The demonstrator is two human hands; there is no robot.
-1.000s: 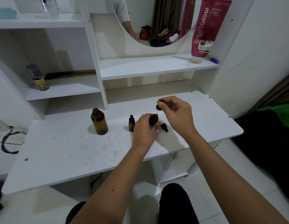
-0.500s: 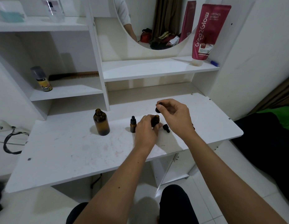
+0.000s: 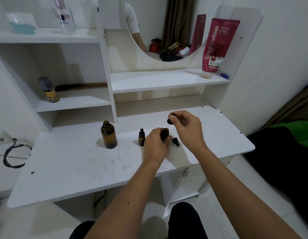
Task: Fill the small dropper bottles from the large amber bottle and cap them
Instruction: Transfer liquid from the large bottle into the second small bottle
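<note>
The large amber bottle [image 3: 108,135] stands open on the white table [image 3: 72,163], left of centre. To its right a small capped dropper bottle [image 3: 141,137] stands upright. My left hand [image 3: 155,147] grips another small amber bottle [image 3: 165,134], whose mouth is open. Just above that mouth my right hand [image 3: 186,127] pinches a black dropper cap [image 3: 169,120], its glass pipette pointing down toward the opening. A loose black dropper cap [image 3: 175,141] lies on the table between my hands.
White shelves rise behind the table. A small spray can [image 3: 49,90] and a comb [image 3: 80,86] sit on the left shelf, a red tube [image 3: 217,47] on the middle shelf under a round mirror [image 3: 163,28]. A cable [image 3: 13,156] lies at the left.
The hands hold about the same pose over the small bottle; the right hand with the dropper cap has lifted slightly. The camera has tilted a little.
</note>
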